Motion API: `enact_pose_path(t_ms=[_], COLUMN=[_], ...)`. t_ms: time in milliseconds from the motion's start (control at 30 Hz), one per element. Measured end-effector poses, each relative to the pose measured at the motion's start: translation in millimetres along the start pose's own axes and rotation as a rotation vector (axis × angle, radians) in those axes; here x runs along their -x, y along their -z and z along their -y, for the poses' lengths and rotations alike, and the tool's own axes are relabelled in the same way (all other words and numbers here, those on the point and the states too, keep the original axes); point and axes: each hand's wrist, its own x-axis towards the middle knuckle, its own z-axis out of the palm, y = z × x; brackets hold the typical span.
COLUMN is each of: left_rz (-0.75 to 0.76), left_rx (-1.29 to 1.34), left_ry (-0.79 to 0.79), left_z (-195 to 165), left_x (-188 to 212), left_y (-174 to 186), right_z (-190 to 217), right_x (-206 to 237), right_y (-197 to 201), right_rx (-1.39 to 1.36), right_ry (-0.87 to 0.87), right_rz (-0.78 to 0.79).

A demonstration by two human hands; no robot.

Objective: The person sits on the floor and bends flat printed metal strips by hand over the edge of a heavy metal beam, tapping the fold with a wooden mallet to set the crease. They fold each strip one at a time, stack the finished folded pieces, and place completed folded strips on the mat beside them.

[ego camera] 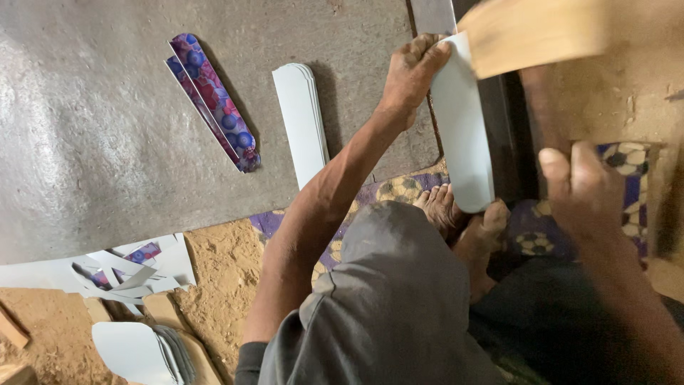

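My left hand [413, 71] pinches the far end of a pale card strip [463, 135], braced by my toes [491, 214]. My right hand [581, 185] grips a blurred wooden block [534, 32]; I judge shaping underway, and a square blow comes next

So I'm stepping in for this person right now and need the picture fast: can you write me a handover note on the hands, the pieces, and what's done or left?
Left hand: grips the top end of a white strip, whose lower end rests at the feet.
Right hand: closed on a blurred wooden block raised over the strip.
On the grey sheet: a stack of white strips and two patterned strips.
Lower left: white offcuts and more rounded white pieces.
Done: strips already shaped and stacked. Left: the one in hand.
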Motion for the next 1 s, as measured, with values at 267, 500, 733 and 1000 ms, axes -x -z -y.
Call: enact_pose_path(t_ms=[267, 500, 733, 1000], left_rz=[-0.012, -0.02, -0.128, -0.211], left_rx=[0.02, 0.056, -0.453, -0.415], left_ry=[0.02, 0.018, -0.022, 0.028], left_z=[4, -3, 0, 28], left_x=[-2, -1, -4, -12], left_y=[0, -2, -13, -19], right_z=[53, 80, 66, 53], right_x=[17, -3, 58, 79], right_y=[22, 23, 46, 33], right_rx=[-0.444, -0.018, -0.313, -0.465], right_ry=[0.078, -0.205, -0.002, 0.076], right_rz=[-0.347, -0.003, -0.231, -0.453])
